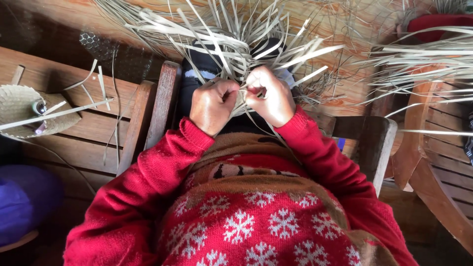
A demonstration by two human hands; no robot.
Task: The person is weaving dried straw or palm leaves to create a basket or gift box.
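My left hand [213, 104] and my right hand [270, 96] meet over my lap, both closed on thin pale straw strips [231, 39] of a partly woven piece. The fingers pinch the strips where they cross, knuckles nearly touching. Long loose strip ends fan out away from me above the hands. Red sweater sleeves with a snowflake pattern cover both arms. The woven part under the hands is mostly hidden.
A woven straw disc [19, 106] with a small spool lies on the wooden slatted bench [88, 133] at left. A purple cushion [24, 197] sits lower left. Another bundle of strips [433, 59] rests on a wooden chair [438, 162] at right.
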